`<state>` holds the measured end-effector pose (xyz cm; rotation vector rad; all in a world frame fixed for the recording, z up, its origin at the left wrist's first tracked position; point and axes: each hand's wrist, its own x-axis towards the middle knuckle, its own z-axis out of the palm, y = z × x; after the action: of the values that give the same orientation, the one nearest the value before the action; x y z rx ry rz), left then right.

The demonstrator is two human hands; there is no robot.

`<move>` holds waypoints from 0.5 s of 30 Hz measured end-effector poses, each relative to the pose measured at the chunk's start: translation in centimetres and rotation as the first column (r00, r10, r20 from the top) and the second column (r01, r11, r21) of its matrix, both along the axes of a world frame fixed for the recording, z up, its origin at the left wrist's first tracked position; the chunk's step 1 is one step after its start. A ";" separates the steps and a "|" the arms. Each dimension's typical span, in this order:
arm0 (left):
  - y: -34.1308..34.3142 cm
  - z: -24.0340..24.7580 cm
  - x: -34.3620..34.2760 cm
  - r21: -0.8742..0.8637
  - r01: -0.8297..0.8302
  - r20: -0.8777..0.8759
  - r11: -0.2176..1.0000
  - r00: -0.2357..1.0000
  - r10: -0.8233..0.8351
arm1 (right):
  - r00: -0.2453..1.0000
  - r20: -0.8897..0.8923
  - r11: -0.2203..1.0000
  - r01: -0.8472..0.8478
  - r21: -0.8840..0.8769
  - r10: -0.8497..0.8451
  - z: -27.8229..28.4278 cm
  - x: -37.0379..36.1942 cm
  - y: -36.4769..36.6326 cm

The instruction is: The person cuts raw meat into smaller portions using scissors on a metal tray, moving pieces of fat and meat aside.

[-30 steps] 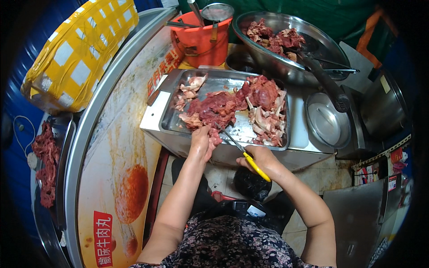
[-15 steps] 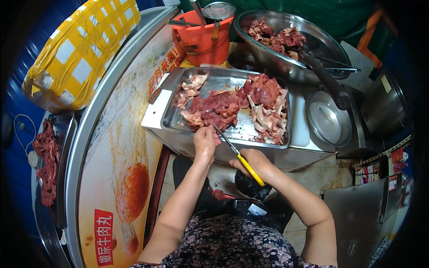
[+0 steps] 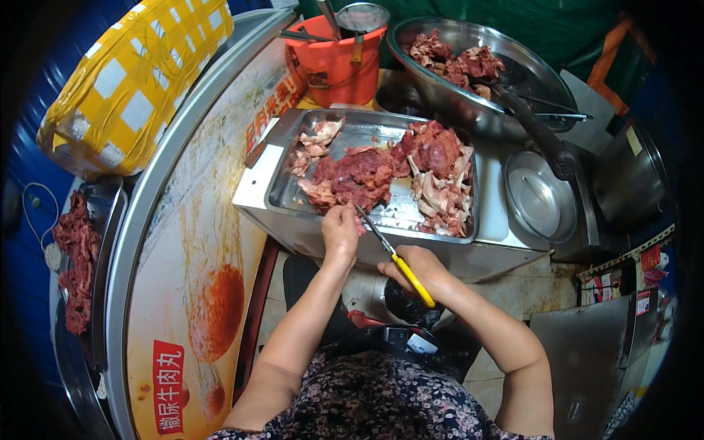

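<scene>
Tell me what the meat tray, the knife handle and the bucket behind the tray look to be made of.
Tray: likely stainless steel, a brushed silver sheen with dull reflections and rolled rims. Knife handle, in the right hand: probably plastic, a uniform glossy yellow. Bucket: apparently moulded plastic, solid orange with a smooth, slightly shiny wall.

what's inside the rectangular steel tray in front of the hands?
The rectangular steel tray holds a dark red raw meat pile and pale fatty trimmings. The tray floor beneath the meat is covered; the left hand hides the near edge.
</scene>
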<state>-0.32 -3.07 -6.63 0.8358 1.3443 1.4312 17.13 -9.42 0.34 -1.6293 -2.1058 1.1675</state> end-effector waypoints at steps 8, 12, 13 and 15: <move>0.1 -0.4 0.2 0.030 -0.016 -0.061 0.999 0.998 0.017 | 1.000 0.018 1.000 0.012 -0.012 -0.012 -0.5 -0.5 0.6; 0.0 -0.4 0.4 0.045 -0.002 -0.158 0.999 0.987 0.009 | 1.000 -0.018 0.999 -0.021 -0.036 0.020 -1.2 0.0 1.0; 0.0 -0.7 0.3 0.064 -0.004 -0.244 0.998 0.970 0.020 | 0.999 -0.037 0.997 -0.010 -0.079 0.008 -1.0 -0.3 1.3; 0.2 -1.8 0.1 0.104 -0.002 -0.410 0.995 0.911 0.044 | 0.998 -0.067 0.990 0.003 -0.139 -0.013 -0.6 -0.9 1.5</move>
<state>-0.26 -2.88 -8.42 1.2455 1.6062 1.3984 16.26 -7.91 -0.26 -1.6296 -2.0152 1.3751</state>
